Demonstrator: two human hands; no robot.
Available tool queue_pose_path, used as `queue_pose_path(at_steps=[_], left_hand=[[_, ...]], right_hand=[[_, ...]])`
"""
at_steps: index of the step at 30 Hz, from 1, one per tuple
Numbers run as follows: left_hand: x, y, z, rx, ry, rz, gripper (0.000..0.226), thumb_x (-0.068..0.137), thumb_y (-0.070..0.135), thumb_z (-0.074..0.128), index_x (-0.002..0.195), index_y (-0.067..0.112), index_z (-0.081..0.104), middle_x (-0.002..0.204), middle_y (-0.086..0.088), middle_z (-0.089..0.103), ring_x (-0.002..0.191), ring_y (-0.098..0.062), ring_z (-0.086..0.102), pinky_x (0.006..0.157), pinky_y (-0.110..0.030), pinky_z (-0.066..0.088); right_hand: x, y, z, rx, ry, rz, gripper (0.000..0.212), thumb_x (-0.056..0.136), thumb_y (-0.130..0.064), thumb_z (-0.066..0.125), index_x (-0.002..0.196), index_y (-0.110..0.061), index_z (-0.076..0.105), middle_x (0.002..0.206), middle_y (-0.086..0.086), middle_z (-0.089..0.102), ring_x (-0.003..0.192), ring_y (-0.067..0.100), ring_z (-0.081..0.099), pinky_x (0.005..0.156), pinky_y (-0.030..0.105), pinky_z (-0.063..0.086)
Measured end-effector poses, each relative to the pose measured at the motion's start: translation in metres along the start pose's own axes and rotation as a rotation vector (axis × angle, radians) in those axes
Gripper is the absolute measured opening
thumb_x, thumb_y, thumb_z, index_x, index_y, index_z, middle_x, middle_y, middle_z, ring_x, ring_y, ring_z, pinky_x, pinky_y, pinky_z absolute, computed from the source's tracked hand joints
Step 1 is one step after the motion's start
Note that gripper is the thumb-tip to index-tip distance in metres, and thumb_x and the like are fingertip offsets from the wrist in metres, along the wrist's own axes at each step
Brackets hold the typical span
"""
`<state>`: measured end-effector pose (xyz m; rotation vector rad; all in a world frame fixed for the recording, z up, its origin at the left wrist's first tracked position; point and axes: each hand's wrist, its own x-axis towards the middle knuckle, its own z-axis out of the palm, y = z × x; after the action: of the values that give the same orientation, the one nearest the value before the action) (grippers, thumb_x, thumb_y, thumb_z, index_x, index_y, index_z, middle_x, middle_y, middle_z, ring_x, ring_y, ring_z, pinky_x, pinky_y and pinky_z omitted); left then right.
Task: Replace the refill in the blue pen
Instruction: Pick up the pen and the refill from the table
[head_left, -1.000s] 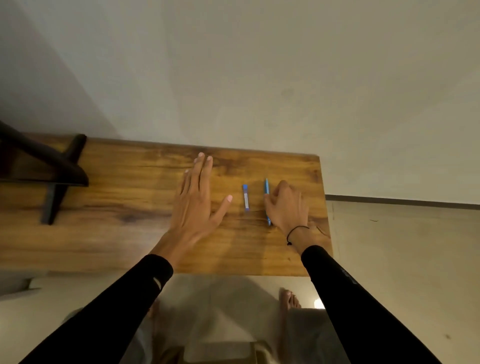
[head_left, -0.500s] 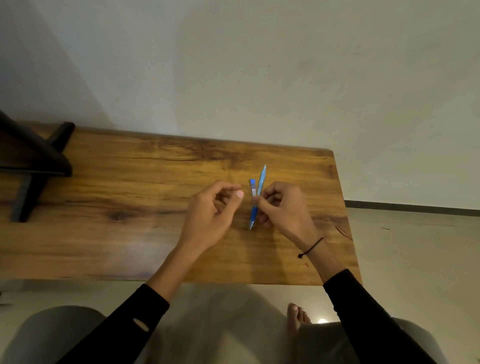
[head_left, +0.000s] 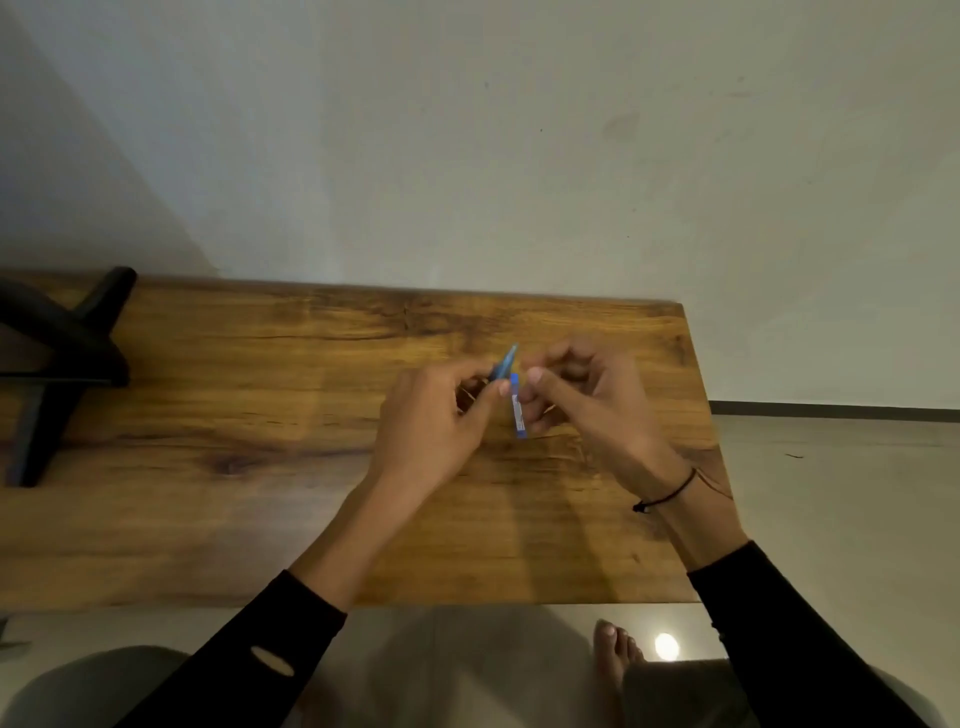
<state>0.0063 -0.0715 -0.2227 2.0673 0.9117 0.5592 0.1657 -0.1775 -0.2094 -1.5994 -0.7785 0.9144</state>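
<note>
The blue pen (head_left: 504, 364) is pinched in my left hand (head_left: 436, 421) above the wooden table (head_left: 260, 415), its tip pointing up and to the right. A short blue refill tube with a white label (head_left: 518, 410) lies on the table between my hands. My right hand (head_left: 587, 410) hovers just right of the pen with curled fingers and its thumb near the tube's top. Whether it grips anything is hidden by the fingers.
A black stand (head_left: 62, 358) sits at the table's left end. The wall runs behind the table, whose right edge (head_left: 701, 415) drops to the floor. My bare foot (head_left: 615, 649) and knees show below the front edge.
The right hand lifted the pen off the table and the left hand came in and took hold of it. The refill tube stayed on the table.
</note>
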Motion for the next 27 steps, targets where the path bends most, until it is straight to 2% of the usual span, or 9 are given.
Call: queue_pose_path(at_steps=[2,5,7,13,19,21,23,25,27], left_hand=[[-0.005,0.001,0.002,0.151,-0.034,0.068,0.019,0.101,0.041,0.071,0.114,0.033,0.082,0.087,0.012,0.080,0.075,-0.013,0.073,0.067,-0.041,0.061],[-0.008,0.004,0.006,0.277,-0.037,0.111,0.021,0.101,0.045,0.068,0.115,0.035,0.081,0.089,0.011,0.078,0.076,-0.016,0.070,0.062,-0.033,0.051],[-0.008,0.005,0.007,0.283,-0.029,0.115,0.021,0.101,0.044,0.069,0.116,0.035,0.080,0.089,0.011,0.077,0.076,-0.017,0.069,0.062,-0.032,0.044],[-0.009,0.005,0.008,0.292,-0.006,0.119,0.020,0.101,0.042,0.070,0.114,0.033,0.081,0.085,0.011,0.074,0.069,-0.014,0.059,0.061,-0.032,0.040],[-0.008,0.006,0.011,0.311,0.003,0.090,0.019,0.102,0.045,0.068,0.102,0.031,0.080,0.078,0.013,0.069,0.064,-0.012,0.059,0.053,-0.024,0.032],[-0.007,0.004,0.010,0.292,-0.017,0.047,0.021,0.103,0.047,0.066,0.103,0.031,0.080,0.082,0.011,0.075,0.070,-0.015,0.069,0.056,-0.027,0.041],[-0.006,0.003,0.010,0.274,-0.015,0.035,0.020,0.103,0.046,0.066,0.104,0.031,0.080,0.084,0.012,0.076,0.071,-0.014,0.071,0.056,-0.023,0.040],[-0.007,0.003,0.010,0.269,-0.003,0.035,0.019,0.103,0.045,0.067,0.103,0.031,0.080,0.084,0.013,0.076,0.069,-0.012,0.070,0.054,-0.019,0.036],[-0.007,0.003,0.010,0.267,-0.003,0.019,0.018,0.102,0.045,0.067,0.103,0.031,0.079,0.085,0.013,0.077,0.070,-0.012,0.070,0.055,-0.023,0.038]], right_hand=[[0.002,-0.002,-0.010,0.073,0.048,-0.010,0.017,0.101,0.000,0.067,0.115,0.010,0.066,0.082,0.024,0.076,0.062,0.018,0.075,0.055,0.028,0.063],[0.003,0.000,-0.014,0.070,0.040,0.000,0.015,0.101,0.001,0.068,0.110,0.012,0.068,0.080,0.014,0.077,0.063,0.017,0.076,0.056,0.026,0.062],[0.003,0.003,-0.015,0.036,0.014,0.004,0.014,0.099,0.000,0.070,0.107,0.011,0.069,0.080,0.013,0.078,0.065,0.018,0.076,0.058,0.026,0.063],[0.005,0.007,-0.015,-0.024,-0.016,-0.001,0.009,0.099,-0.004,0.072,0.102,0.004,0.072,0.077,0.007,0.079,0.064,0.016,0.076,0.058,0.025,0.063],[0.012,0.013,-0.019,-0.164,0.167,-0.117,0.006,0.099,-0.008,0.073,0.093,-0.006,0.072,0.068,-0.001,0.073,0.053,0.009,0.066,0.049,0.020,0.056],[0.018,0.019,-0.026,-0.314,0.262,-0.149,0.008,0.099,-0.011,0.074,0.091,-0.013,0.071,0.072,-0.006,0.071,0.054,0.004,0.064,0.050,0.014,0.053],[0.022,0.030,-0.030,-0.576,0.297,-0.153,0.013,0.098,-0.013,0.076,0.093,-0.021,0.068,0.081,-0.013,0.067,0.064,0.000,0.063,0.057,0.008,0.051],[0.021,0.042,-0.029,-0.754,0.230,-0.126,0.015,0.098,-0.012,0.075,0.096,-0.024,0.065,0.085,-0.011,0.065,0.073,-0.001,0.059,0.063,0.010,0.051],[0.021,0.051,-0.027,-0.849,0.174,-0.111,0.018,0.098,-0.011,0.073,0.095,-0.025,0.062,0.086,-0.007,0.064,0.073,0.001,0.056,0.064,0.014,0.047]])
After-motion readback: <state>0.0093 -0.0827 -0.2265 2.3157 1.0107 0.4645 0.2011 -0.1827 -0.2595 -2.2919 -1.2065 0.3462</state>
